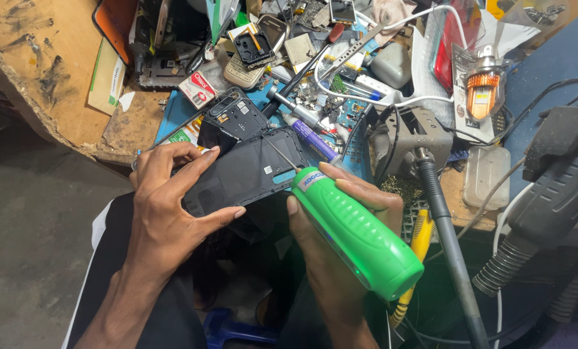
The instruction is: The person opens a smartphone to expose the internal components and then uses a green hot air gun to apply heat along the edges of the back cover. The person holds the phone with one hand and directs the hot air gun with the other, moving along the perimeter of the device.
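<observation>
Left hand (172, 194) grips the black phone (247, 171) by its edges. Right hand (341, 213) wrapped around green screwdriver (360, 232), tip touching the phone's back. Cluttered workbench (63, 77) behind the phone.

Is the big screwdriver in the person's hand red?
No, the thick plastic electric screwdriver in the right hand is bright green, its thin metal tip on the black phone back.

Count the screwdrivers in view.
2, maybe more hidden in clutter: the green screwdriver in the right hand, and a red-handled screwdriver lying on the bench.
</observation>
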